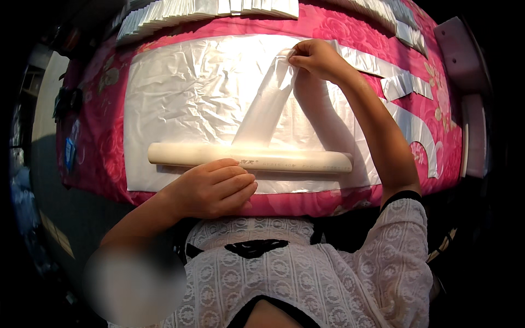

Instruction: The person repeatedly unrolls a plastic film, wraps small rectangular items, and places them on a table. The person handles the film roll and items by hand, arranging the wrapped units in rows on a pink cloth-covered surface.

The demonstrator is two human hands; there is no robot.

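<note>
A long white plastic pipe (306,160), printed along its side, lies crosswise on a crinkled white plastic sheet (169,104). My left hand (216,188) rests against the pipe's near side, fingers lying fairly flat and close together; its thumb is hidden. Farther off, my right hand (316,59) pinches the far end of a translucent plastic bag or film strip (261,112). That strip slants from my right fingertips down to the pipe, lifted at its far end. Its near end disappears at the pipe, and I cannot tell whether it passes underneath.
Pink flowered cloth (328,21) covers the table. A row of folded white plastic pieces (208,10) stands along the far edge, with another stack (404,33) at far right. White cut strips (418,134) lie right of the sheet, near a pink padded chair (462,54).
</note>
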